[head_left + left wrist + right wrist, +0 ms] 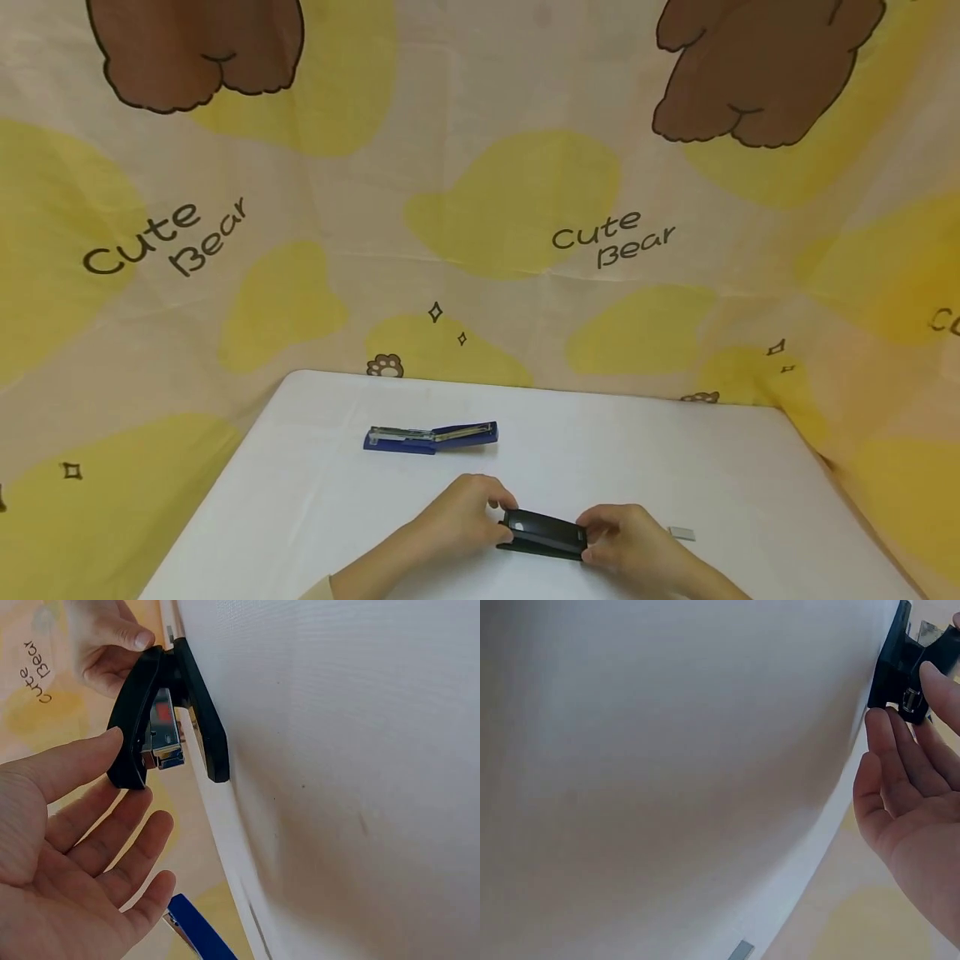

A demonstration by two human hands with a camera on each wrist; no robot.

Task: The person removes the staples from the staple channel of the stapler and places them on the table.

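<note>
A black stapler point(543, 533) lies on the white table between the two hands. My left hand point(468, 512) pinches the front end of its top arm between thumb and fingers. In the left wrist view, the left hand point(90, 825) holds that arm raised from the base, and the metal staple channel point(165, 731) shows between them. With thumb and fingers, my right hand point(630, 537) grips the hinge end. The right wrist view shows the right hand point(919, 780) at the back of the stapler point(900, 675), partly cut off by the frame.
A blue stapler point(431, 438) lies opened out farther back on the white table point(637, 450). Just right of my right hand is a small grey bar point(682, 533), like a strip of staples. A patterned cloth point(510, 208) hangs behind the table.
</note>
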